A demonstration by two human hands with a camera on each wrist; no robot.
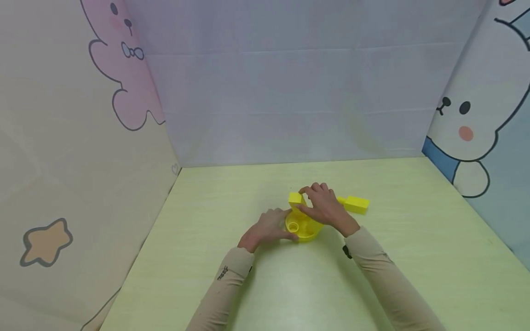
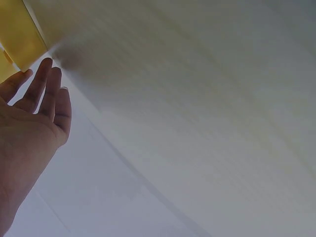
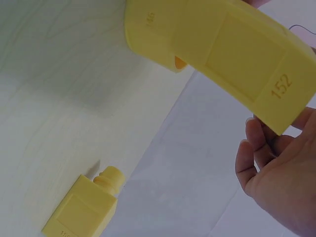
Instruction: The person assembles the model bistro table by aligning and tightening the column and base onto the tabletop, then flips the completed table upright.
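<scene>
A round yellow plastic base [image 1: 307, 235] with a small ringed hole [image 1: 293, 227] rests on the table. My left hand [image 1: 271, 225] holds its left side, thumb at the front and fingers toward the back. My right hand [image 1: 325, 204] grips a yellow rectangular block [image 1: 296, 198] standing up at the base's back edge. In the right wrist view this block [image 3: 247, 59] bears the number 152 and overlaps the base [image 3: 148, 29]; fingertips lie at its far end. The left wrist view catches only a corner of yellow plastic [image 2: 19, 29] by the fingers.
Another yellow block [image 1: 357, 205] with a round knob at one end lies on the table just right of my right hand. The pale table [image 1: 207, 197] meets a plain cloth wall [image 1: 290, 92] behind, with cartoon-printed cloth at both sides.
</scene>
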